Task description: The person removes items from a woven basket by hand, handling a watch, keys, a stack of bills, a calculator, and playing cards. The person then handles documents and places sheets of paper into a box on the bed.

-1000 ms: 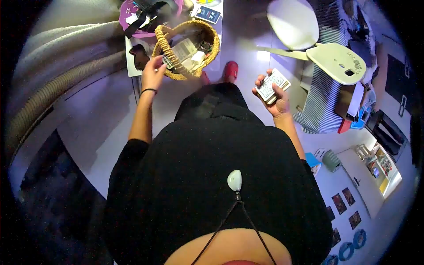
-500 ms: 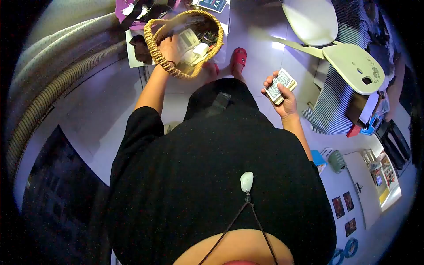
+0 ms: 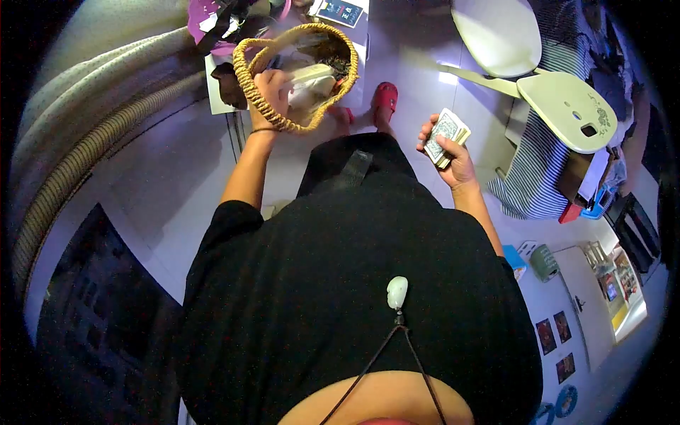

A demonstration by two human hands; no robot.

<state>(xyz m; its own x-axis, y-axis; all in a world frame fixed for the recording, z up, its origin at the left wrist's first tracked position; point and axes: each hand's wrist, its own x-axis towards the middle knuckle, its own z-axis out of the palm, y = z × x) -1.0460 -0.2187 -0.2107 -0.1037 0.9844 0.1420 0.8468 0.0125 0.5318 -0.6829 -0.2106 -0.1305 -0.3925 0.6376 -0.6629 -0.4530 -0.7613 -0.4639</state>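
My left hand is inside the rope-rimmed basket, close to its near left rim. Its fingers look curled, and anything in them is hidden. Against its fingertips lies a pale, slim object, with a crumpled whitish item just below. Dark, tangled stuff fills the far part of the basket. My right hand holds a deck of playing cards with patterned backs up, the thumb pressed across the top card.
The basket is by a white table carrying a purple bag and a blue printed card. A pale chair stands at right beside striped cloth. A ribbed curtain edge hangs at left.
My left hand has drawn back toward me, its wristband now outside the rim. The pale object in the basket has turned and hides its display side. My right hand stays nearly still.
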